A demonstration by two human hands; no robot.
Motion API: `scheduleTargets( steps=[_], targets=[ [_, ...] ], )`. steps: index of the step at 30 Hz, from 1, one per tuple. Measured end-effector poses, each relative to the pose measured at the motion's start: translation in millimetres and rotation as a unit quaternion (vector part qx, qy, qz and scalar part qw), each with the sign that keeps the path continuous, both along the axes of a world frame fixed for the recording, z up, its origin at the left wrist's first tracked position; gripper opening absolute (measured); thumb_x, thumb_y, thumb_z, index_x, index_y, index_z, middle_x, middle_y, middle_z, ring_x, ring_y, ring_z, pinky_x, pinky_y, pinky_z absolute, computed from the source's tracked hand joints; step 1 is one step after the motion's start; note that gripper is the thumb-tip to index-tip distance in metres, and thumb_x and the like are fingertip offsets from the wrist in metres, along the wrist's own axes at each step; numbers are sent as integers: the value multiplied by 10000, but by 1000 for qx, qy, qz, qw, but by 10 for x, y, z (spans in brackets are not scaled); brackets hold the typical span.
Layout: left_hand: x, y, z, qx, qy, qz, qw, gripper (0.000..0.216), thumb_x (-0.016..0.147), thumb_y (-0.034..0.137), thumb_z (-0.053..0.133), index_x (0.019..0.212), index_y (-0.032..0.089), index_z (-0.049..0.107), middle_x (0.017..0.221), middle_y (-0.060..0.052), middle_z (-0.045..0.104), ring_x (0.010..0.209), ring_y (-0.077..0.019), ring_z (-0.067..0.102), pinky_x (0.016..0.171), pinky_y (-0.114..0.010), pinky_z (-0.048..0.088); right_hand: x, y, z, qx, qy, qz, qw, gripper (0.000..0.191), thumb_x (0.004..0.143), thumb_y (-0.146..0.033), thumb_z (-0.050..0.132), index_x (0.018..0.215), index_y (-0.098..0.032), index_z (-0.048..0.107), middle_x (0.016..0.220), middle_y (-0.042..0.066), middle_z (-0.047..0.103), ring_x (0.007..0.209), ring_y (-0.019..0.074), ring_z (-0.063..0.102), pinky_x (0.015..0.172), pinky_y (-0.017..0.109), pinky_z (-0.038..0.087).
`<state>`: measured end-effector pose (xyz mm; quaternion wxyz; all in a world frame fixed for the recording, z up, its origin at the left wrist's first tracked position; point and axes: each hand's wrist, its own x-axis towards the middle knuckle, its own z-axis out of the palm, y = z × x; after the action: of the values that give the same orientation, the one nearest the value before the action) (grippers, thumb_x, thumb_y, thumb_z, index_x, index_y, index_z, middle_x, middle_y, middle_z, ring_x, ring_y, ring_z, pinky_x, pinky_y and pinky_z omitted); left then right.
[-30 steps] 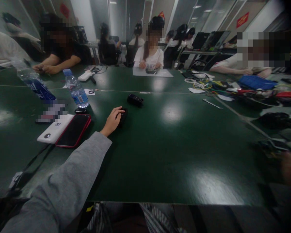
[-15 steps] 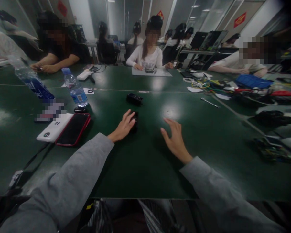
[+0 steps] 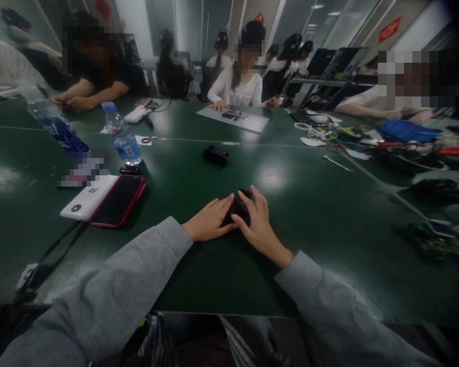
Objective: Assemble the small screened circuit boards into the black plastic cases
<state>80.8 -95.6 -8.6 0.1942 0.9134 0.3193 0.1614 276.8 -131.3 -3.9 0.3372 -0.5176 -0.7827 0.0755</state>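
A small dark black object (image 3: 240, 208) is between my two hands near the middle of the green table (image 3: 214, 275); its exact kind is hidden by the fingers. My left hand (image 3: 209, 219) grips its left side, thumb at the near edge and fingers along the far edge. On the opposite side, my right hand (image 3: 259, 224) holds it with thumb and fingers curved around it. Beyond the hands, apart from them, lies a black box-shaped device (image 3: 215, 154).
Left of my hands are a red-cased phone (image 3: 118, 201), a white power bank (image 3: 87, 198) with a strap, and two water bottles, the nearer one (image 3: 124, 140) upright. A wrench (image 3: 337, 163) and tangled cables (image 3: 325, 132) lie to the right. Across the table a person handles a light board (image 3: 248, 124).
My left hand has moved right with the black object, and my right hand has come in from the right to take hold of it. The person opposite has shifted the light board.
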Motion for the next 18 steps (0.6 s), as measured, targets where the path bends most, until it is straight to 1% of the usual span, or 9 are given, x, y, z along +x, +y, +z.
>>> scheduleTargets(
  steps=[2, 4, 6, 8, 10, 12, 14, 16, 18],
  targets=[
    [0, 10, -27, 11, -6, 0, 1000, 747, 992, 543, 408, 1580, 178, 125, 1633, -166, 210, 1512, -272, 224, 1233, -478, 205, -129, -47, -1, 5, -37, 14, 999, 662, 951, -584, 475, 1510, -251, 350, 1610, 133, 235, 1503, 327, 176, 1185, 619, 220],
    [-1, 19, -44, 21, -14, 6, 1000, 729, 976, 517, 455, 1568, 189, 183, 1621, -160, 254, 1504, -274, 252, 1226, -477, 232, -213, -50, 3, 6, -59, 28, 998, 624, 948, -556, 499, 1482, -251, 390, 1590, 124, 300, 1500, 322, 197, 1190, 624, 198],
    [-3, 23, -45, 29, -13, 5, 999, 738, 954, 509, 499, 1552, 169, 233, 1599, -175, 302, 1490, -284, 287, 1219, -481, 252, -217, -15, 15, 11, -68, 34, 997, 494, 958, -493, 506, 1394, -262, 488, 1541, 99, 397, 1482, 311, 254, 1180, 612, 233],
    [-15, 25, -29, 36, 0, -6, 999, 734, 945, 533, 512, 1532, 151, 293, 1574, -183, 349, 1482, -294, 302, 1221, -487, 245, -140, 43, 31, 24, -68, 45, 996, 329, 964, -403, 503, 1248, -259, 587, 1464, 77, 497, 1444, 290, 338, 1154, 570, 306],
    [-52, 45, -1, 39, 19, -20, 999, 703, 950, 579, 491, 1508, 173, 360, 1573, -158, 365, 1483, -293, 299, 1226, -490, 225, 1, 113, 40, 46, -64, 54, 995, 195, 952, -321, 504, 1070, -242, 638, 1345, 68, 597, 1381, 270, 436, 1128, 531, 358],
    [-132, 106, 26, 37, 34, -27, 998, 626, 971, 585, 449, 1487, 234, 412, 1587, -103, 358, 1484, -279, 300, 1227, -498, 213, 191, 187, 32, 70, -53, 43, 995, 151, 930, -273, 505, 986, -232, 640, 1253, 72, 645, 1332, 265, 490, 1115, 520, 378],
    [-257, 219, 37, 36, 39, -10, 999, 522, 998, 537, 422, 1463, 302, 448, 1587, -48, 370, 1476, -262, 320, 1215, -510, 230, 432, 259, 1, 93, -48, 2, 994, 205, 914, -259, 502, 1063, -226, 639, 1281, 93, 620, 1340, 277, 476, 1112, 532, 383],
    [-409, 369, 23, 42, 30, 33, 998, 488, 1009, 498, 415, 1453, 301, 462, 1575, -50, 390, 1463, -252, 344, 1207, -508, 243, 728, 317, -53, 113, -56, -61, 990, 326, 898, -290, 526, 1201, -207, 614, 1390, 134, 526, 1377, 314, 418, 1114, 560, 371],
    [-553, 517, -10, 49, 28, 67, 996, 480, 1011, 471, 417, 1445, 273, 475, 1563, -64, 408, 1458, -251, 351, 1204, -511, 245, 1075, 339, -122, 125, -58, -126, 982, 441, 873, -353, 567, 1277, -177, 593, 1445, 182, 448, 1381, 355, 394, 1111, 582, 358]
  ],
)
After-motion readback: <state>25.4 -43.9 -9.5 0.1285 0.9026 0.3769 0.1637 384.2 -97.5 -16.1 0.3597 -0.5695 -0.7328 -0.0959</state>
